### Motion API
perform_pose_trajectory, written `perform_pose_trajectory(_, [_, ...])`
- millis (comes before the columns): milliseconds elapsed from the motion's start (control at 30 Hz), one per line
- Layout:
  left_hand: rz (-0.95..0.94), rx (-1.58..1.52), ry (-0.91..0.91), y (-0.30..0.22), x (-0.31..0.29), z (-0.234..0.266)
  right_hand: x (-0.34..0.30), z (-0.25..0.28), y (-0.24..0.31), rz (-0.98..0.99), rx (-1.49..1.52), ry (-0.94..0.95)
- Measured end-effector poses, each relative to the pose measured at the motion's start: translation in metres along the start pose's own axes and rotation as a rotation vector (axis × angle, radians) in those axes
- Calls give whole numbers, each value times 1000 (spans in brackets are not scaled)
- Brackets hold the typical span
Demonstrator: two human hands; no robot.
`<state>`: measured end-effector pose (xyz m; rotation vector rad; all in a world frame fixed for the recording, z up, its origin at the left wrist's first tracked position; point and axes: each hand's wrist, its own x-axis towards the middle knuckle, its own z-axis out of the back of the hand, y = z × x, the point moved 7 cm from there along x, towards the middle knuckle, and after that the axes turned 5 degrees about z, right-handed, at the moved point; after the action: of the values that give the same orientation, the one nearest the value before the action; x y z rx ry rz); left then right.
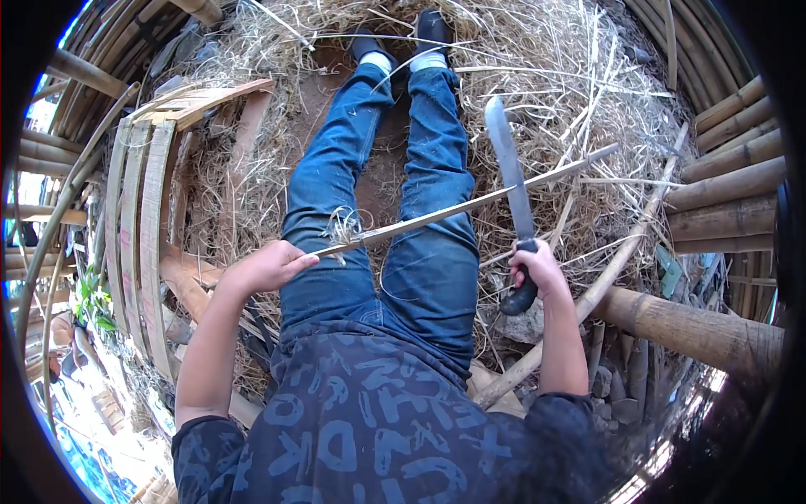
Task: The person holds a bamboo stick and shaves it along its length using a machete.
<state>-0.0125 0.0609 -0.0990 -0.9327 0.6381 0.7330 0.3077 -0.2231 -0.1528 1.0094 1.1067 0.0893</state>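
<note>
My left hand [273,267] is closed on the near end of a long bamboo strip [445,212]. The strip slants across my thighs, its far end rising to the right. A curled tuft of shavings [342,225] clings to it a little beyond my fingers. In my right hand [541,267] is a machete [510,160], gripped by its black handle with the blade pointing away from me. The blade crosses the strip right of my legs; whether the two touch, I cannot tell.
Shavings and thin split strips [554,109] cover the ground around my outstretched legs. On the left stands a slatted wooden crate [143,218]. A thick bamboo pole [697,332] lies at the right, beside a thinner pole [604,286]. Bamboo walls [730,185] close in both sides.
</note>
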Motion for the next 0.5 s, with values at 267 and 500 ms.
perform_pose_trajectory(267, [-34, 12, 12, -6, 9, -2, -6, -12, -4, -11, -17, 76])
perform_pose_trajectory(500, [-29, 64, -27, -32, 15, 9, -8, -42, -15, 36, 75, 67])
